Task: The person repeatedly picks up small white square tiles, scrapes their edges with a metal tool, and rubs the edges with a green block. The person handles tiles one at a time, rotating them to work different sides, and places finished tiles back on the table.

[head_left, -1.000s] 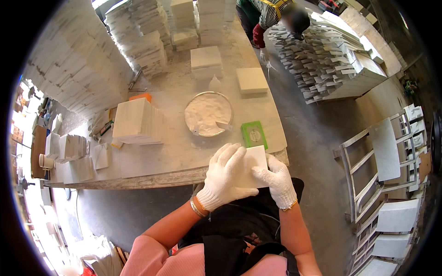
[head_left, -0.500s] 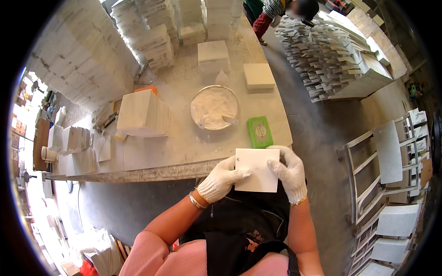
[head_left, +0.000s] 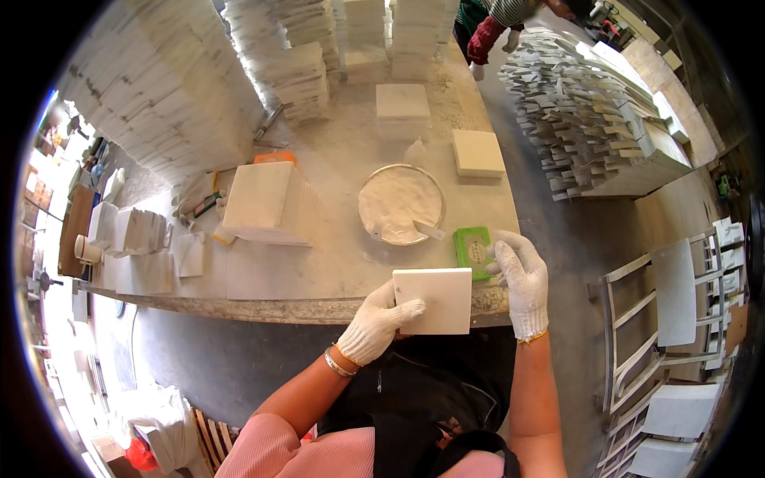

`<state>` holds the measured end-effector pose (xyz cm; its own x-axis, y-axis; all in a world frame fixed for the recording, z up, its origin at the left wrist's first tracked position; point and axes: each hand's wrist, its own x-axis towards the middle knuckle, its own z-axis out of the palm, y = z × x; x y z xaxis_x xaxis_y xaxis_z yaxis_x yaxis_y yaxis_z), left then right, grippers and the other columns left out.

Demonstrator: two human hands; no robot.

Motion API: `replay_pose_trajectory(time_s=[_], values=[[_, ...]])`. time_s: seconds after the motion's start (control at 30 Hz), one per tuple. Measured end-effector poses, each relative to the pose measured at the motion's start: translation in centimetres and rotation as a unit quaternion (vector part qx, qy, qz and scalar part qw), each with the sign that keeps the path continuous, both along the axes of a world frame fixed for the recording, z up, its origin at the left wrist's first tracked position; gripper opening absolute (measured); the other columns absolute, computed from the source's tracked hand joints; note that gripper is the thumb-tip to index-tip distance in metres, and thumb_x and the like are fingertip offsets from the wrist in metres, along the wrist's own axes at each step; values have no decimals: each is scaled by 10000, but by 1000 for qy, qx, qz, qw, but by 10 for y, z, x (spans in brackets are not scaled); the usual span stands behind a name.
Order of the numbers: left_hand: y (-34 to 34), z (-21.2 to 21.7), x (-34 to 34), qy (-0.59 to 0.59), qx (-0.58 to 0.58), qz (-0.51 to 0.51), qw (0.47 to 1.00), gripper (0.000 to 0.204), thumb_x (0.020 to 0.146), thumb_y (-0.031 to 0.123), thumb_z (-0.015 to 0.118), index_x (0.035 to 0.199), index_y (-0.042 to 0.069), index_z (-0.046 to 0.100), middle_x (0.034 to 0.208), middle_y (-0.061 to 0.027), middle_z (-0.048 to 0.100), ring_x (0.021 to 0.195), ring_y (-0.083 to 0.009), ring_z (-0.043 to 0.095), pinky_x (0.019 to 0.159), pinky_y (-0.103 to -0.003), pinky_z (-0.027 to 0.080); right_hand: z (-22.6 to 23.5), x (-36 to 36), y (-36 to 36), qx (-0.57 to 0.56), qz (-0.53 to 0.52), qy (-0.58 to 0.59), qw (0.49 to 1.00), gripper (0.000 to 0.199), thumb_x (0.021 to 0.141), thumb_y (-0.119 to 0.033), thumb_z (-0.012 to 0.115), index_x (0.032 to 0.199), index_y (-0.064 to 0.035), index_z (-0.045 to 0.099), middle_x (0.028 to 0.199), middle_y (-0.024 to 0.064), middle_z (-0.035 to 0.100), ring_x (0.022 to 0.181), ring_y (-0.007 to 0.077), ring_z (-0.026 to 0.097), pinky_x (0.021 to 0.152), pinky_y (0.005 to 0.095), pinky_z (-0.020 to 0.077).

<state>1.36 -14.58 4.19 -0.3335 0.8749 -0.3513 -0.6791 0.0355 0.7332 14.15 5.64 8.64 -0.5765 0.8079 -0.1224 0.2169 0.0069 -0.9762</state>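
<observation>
My left hand (head_left: 374,320), in a white knit glove, grips a white square tile (head_left: 437,301) by its left side, thumb on the upper face. A small dark mark shows near the tile's left edge. My gloved right hand (head_left: 523,279) is off the tile, its fingers apart and loosely bent beside a green block (head_left: 473,248) with a pale label. I cannot tell whether the fingertips touch the block. Beyond lies a round metal pan (head_left: 401,199) of white powder or paste, with a flat scraper (head_left: 429,230) across its rim.
A stack of white tiles (head_left: 263,199) stands left of the pan; two smaller stacks (head_left: 402,103) (head_left: 478,154) lie behind it. Tall slab piles (head_left: 159,95) fill the back left. A person (head_left: 488,36) bends near another slab pile (head_left: 574,111). Metal racks (head_left: 629,311) stand at right.
My right hand has let go of the tile and moved up and right to beside the green block. The left hand keeps the tile, now tilted a little. The view has shifted slightly.
</observation>
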Motion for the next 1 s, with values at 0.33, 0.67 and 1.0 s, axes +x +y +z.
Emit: replay_pose_trajectory(time_s=[0.33,0.67,1.0], values=[[-17,-25,-38,-27,25,114,993,529,944,176,692,1386,-40,498,1294,-104,617,1155,-176,590,1015,-349,478,4,-62,-9,192,126,-120,966,277,897,-234,741,1087,-34,713,1038,74,720,873,158,668,788,291,531],[-18,-36,-60,-58,30,168,984,500,933,165,695,1359,-36,526,1291,-88,630,1190,-184,584,1048,-353,441,3,-101,-19,318,207,-261,888,284,873,-264,725,1079,-70,706,998,120,724,887,239,706,768,342,544],[-15,-43,-63,-57,23,175,983,446,947,136,673,1336,-35,536,1274,-81,637,1154,-172,600,1021,-340,461,-13,-92,3,362,212,-194,887,163,881,-113,675,1024,-69,741,907,106,731,807,229,696,704,344,523]])
